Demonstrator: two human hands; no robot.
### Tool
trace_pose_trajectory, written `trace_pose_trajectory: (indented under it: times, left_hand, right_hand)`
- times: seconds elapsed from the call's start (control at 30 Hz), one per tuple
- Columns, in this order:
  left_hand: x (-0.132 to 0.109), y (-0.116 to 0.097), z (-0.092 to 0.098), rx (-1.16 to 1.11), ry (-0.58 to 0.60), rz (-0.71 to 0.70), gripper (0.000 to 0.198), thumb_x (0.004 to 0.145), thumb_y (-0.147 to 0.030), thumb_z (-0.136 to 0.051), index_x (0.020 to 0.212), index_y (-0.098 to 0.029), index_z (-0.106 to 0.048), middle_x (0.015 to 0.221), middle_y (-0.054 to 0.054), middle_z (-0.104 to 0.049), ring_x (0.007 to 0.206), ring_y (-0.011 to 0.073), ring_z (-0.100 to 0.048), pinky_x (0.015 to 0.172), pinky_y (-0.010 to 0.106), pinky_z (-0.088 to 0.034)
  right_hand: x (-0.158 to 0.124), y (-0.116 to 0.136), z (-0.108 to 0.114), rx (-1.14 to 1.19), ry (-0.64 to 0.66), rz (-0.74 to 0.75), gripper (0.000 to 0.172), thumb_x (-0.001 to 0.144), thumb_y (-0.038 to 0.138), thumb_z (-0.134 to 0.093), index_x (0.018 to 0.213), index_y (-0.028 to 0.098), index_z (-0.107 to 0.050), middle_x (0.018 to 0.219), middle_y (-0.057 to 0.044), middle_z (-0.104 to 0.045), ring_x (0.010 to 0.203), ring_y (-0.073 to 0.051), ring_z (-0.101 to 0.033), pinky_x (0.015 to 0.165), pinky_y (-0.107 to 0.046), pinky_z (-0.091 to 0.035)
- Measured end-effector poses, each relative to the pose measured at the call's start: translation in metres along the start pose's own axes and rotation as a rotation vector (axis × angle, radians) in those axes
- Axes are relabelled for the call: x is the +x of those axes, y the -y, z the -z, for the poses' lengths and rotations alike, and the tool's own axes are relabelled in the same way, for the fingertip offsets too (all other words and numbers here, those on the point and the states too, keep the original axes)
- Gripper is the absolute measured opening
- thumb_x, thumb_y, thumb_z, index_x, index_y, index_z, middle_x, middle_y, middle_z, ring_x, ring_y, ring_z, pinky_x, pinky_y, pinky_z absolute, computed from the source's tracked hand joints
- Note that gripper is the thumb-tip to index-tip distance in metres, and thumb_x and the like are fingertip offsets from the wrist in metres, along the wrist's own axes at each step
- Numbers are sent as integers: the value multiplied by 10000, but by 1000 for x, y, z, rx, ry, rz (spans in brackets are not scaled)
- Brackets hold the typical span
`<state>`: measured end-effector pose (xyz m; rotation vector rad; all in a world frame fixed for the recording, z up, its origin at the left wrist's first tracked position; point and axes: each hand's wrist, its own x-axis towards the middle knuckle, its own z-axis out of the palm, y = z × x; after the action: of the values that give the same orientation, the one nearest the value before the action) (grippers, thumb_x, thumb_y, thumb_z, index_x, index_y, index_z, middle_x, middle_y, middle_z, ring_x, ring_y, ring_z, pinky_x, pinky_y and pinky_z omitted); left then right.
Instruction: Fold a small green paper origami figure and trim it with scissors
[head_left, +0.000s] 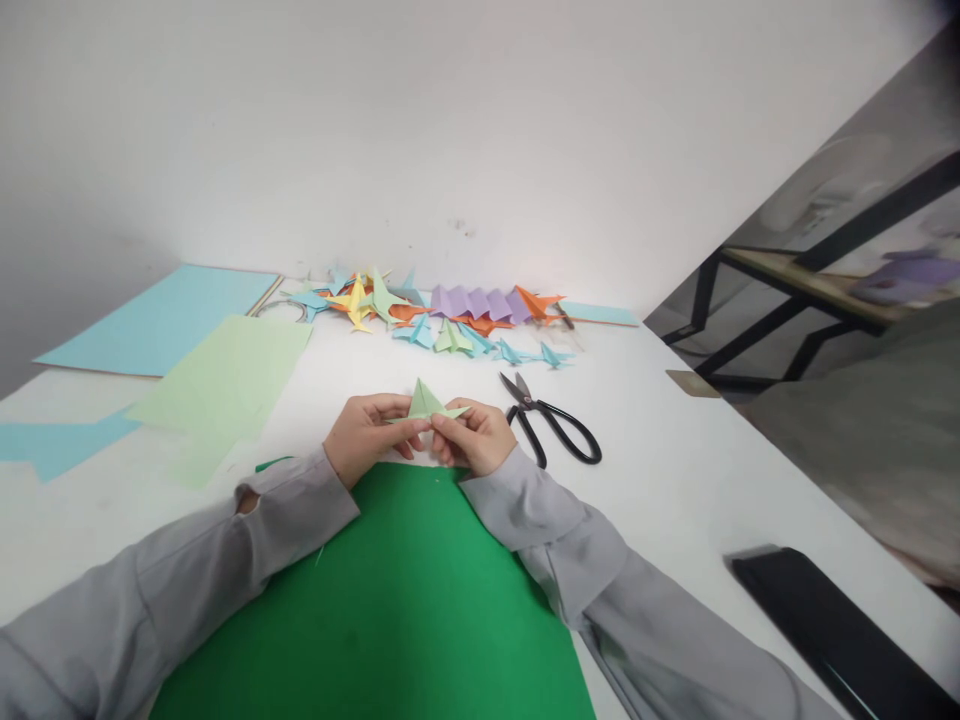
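Head view: I watch the left hand [367,432] and right hand [474,435] pinching a pale green folded paper [426,403] between them, beyond a green sheet [405,600]. Mid-crease, I judge, needing steady fingertips. Scissors [551,425] lie right of the right hand on the white bench [675,470], with paper figures [435,315] farther off by a bare wall.

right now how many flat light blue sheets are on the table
3: a large sheet at the back left, a cut piece at the left edge, a strip at the back right beyond the folded shapes. More may hide under those.
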<state>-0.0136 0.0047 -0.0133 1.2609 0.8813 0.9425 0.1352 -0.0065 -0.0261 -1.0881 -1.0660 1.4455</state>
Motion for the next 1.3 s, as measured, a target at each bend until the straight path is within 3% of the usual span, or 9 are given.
trace_pose_trajectory:
  times: [0.13,0.47,0.63,1.03,1.3]
  left_hand:
    - [-1,-2,0,19,-17,-9,210,577,-261,-729,715,-112,-676,543,10,-627,495,92,-559,478,200,-468]
    - [-3,-4,1,-35,-39,39,207,517,-249,-760,620,-117,-639,421,-3,-578,367,86,-505,369,187,-403]
    - [-4,-5,1,-8,9,38,242,505,-267,-771,645,-115,-644,436,11,-591,367,109,-522,358,209,-413]
    - [-3,2,-1,-116,-95,38,424,524,-225,-761,883,-89,-582,552,26,-651,477,170,-616,465,291,-511]
    - [-1,1,-1,-103,-99,31,163,587,-185,-708,714,-90,-673,510,33,-638,452,117,-582,497,249,-497]
  right_hand:
    - [1,-2,-1,-63,68,-5,373,495,434,-747,571,154,-513,383,34,-577,285,-64,-472,291,-150,-360]
    - [-1,-5,-4,-147,53,39,353,508,421,-744,587,152,-529,366,41,-555,279,-63,-447,287,-156,-344]
    - [-3,-4,-3,-157,76,67,296,538,374,-747,577,146,-562,399,36,-568,315,-57,-468,319,-152,-368]
    - [1,-4,-1,-28,5,38,348,553,434,-728,556,151,-527,372,54,-540,274,-44,-437,267,-129,-338]
    - [2,2,1,59,76,-18,426,576,551,-662,532,141,-559,415,5,-588,301,-72,-496,294,-155,-376]
